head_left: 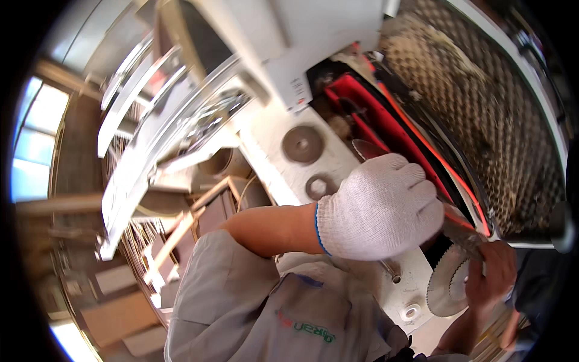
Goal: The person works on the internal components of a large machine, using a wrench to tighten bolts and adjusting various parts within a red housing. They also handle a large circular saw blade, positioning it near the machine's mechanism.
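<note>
My left hand (383, 208), in a white knitted glove with a blue cuff, is closed in a fist above the open machine. Its grip is hidden; a thin metal rod (386, 266) shows below the glove. Just beyond the knuckles juts a curved metal blade edge (365, 148). My bare right hand (491, 277) is at the lower right, fingers curled at the edge of a round toothed saw blade (443, 286). By its fingertips is a greyish strip (463, 236), whose kind I cannot tell.
A white machine plate (265, 142) carries round metal discs (303, 145). Beside it lies a red-lined cavity (362, 114) and an open cover with dusty, bumpy foam (464, 114). Wood pieces (123, 308) lie at the left. Another person's dark clothing (537, 283) shows at the right.
</note>
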`<state>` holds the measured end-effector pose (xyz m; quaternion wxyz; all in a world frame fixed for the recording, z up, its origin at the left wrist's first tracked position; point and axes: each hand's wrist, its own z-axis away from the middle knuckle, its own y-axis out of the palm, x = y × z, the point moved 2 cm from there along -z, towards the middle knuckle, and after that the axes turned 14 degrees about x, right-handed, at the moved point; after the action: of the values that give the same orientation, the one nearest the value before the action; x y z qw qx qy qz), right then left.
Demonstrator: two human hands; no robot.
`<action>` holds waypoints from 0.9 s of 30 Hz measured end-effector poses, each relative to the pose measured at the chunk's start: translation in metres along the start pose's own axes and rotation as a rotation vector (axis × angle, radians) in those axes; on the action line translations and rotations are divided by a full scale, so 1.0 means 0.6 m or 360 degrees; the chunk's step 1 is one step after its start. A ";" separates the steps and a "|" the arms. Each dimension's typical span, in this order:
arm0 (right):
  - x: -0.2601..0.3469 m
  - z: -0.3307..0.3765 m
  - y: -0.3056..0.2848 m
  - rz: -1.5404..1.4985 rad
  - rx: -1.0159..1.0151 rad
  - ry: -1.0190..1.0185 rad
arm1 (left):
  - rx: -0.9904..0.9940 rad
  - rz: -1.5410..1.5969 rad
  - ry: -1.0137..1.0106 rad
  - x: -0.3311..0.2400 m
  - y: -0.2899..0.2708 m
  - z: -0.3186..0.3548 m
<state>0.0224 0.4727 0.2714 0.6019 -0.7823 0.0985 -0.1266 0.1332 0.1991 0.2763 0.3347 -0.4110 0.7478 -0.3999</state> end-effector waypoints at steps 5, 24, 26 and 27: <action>0.098 0.016 -0.058 -0.1042 -0.0669 -0.0101 | -0.0365 0.0223 -0.0286 -0.110 -0.154 0.088; 0.226 -0.018 0.163 -0.2448 -0.0515 0.0395 | -0.1264 0.2028 -0.1449 -0.217 0.015 0.561; 0.246 -0.034 0.203 -0.2527 -0.0439 0.0506 | -0.1473 0.1976 -0.1530 -0.235 0.005 0.588; 0.259 -0.040 0.213 -0.2426 -0.0407 0.0531 | -0.1480 0.2029 -0.1496 -0.251 -0.012 0.588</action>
<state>0.1621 0.3700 0.1661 0.2319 -0.6680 -0.3619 -0.6075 0.4941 0.2156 0.1478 0.5624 -0.1343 0.7056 0.4097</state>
